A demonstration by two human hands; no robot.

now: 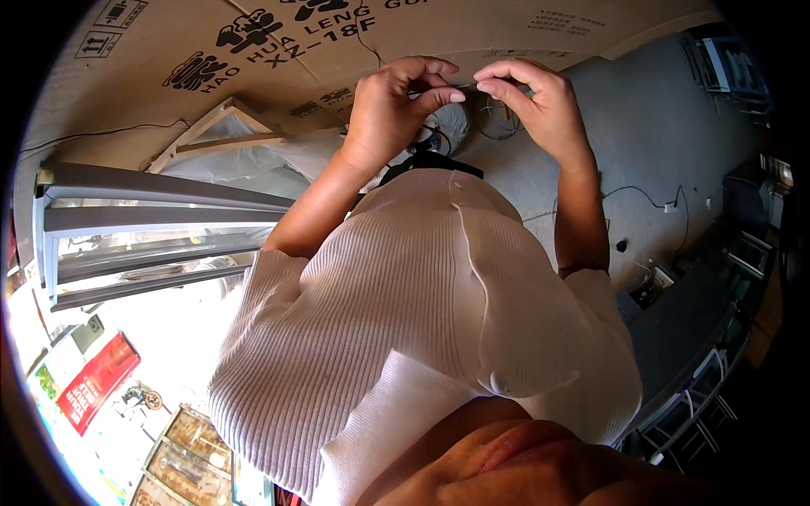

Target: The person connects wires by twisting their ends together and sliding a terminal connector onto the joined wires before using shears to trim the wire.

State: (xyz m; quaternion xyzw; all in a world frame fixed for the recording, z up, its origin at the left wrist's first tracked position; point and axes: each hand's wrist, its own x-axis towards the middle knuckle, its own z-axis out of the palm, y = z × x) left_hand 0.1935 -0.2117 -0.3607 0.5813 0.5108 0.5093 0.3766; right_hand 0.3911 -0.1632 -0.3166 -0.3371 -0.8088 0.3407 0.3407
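Both my hands are raised in front of my chest, over the near edge of a large cardboard sheet (287,80). My left hand (390,108) is curled, with its thumb and fingers drawn together. Facing it across a small gap, my right hand (540,105) has its thumb and forefinger pinched. Something thin and dark seems to lie between the fingertips, too small to name. A thin dark wire (363,38) runs down the cardboard close to my left hand's knuckles. Below the hands, a bundle in clear plastic (449,122) is partly hidden.
On the left stand a wooden triangular frame (215,139) with plastic sheeting and grey metal-framed panels (160,202). Cables (641,196) cross the grey floor (629,126) on the right. A dark bench (683,325) and metal-framed racks or chairs (704,392) stand at the lower right.
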